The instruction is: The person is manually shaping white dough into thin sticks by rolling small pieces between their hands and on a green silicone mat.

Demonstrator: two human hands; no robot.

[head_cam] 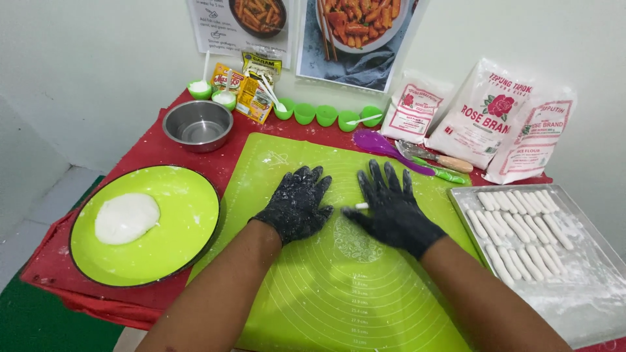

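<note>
Counter (195,153), one, under a red cloth, filling the frame below a pale wall.

Silicone rolling mat (339,287), one, lime green, centre of the frame, dusted with flour.

Round green plate (176,234), one, left of the mat; on it lay one flattened lump of white dough (126,218).

Metal tray (587,300), one, floured, at the right edge; on it lay short white dough sticks (518,228) in two rough rows, about nine in the upper row and about six in the lower.

Flour bags (486,117), three, white with red print, upper right, leaning against the wall.

Steel bowl (197,124), one, upper left.

Small green cups (304,113), about seven in a line along the back edge.

Yellow sachets (251,91), several, upper left, exact count unclear.

Purple spatula (385,147), one, at the mat's top edge, beside a wooden-handled scraper (433,156).

Hands, two, both in black gloves dusted white. Left hand (297,203) lay flat on the mat, palm down, fingers spread, holding nothing. Right hand (391,208) lay likewise flat beside it, near but not touching, pressing down on a thin dough roll (361,206), one, whose white end showed at the thumb side, centre of the mat.
</note>
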